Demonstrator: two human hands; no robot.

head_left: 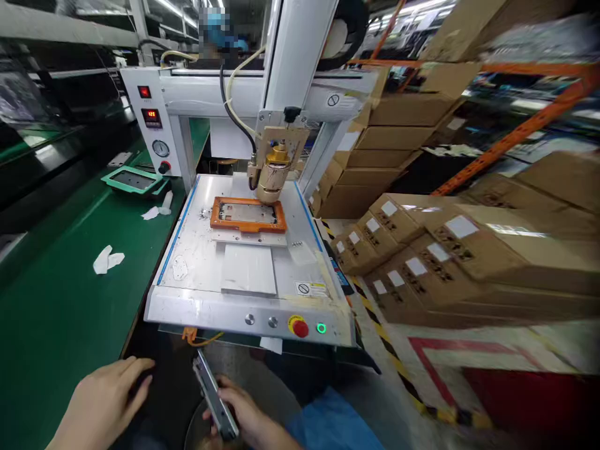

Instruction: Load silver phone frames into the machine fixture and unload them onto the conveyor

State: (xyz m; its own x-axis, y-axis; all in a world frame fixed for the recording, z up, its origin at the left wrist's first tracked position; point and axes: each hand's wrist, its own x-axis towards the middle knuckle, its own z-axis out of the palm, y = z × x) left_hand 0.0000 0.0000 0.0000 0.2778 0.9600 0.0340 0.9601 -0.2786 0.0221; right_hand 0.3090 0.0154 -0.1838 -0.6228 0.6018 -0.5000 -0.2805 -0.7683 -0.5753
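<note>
At the bottom centre my right hand grips a narrow grey and black device, seen mostly edge-on and tilted. My left hand is at the lower left by the edge of the green belt, its fingers apart and nothing in them. Beyond both hands stands a white machine with an orange frame on its bed. A brass-coloured head hangs just behind and over the frame's back right corner.
The machine's front panel has a red button and a lit green button. A green tray and white scraps lie on the belt. Cardboard boxes are stacked at the right. A person's blue cap shows behind the machine.
</note>
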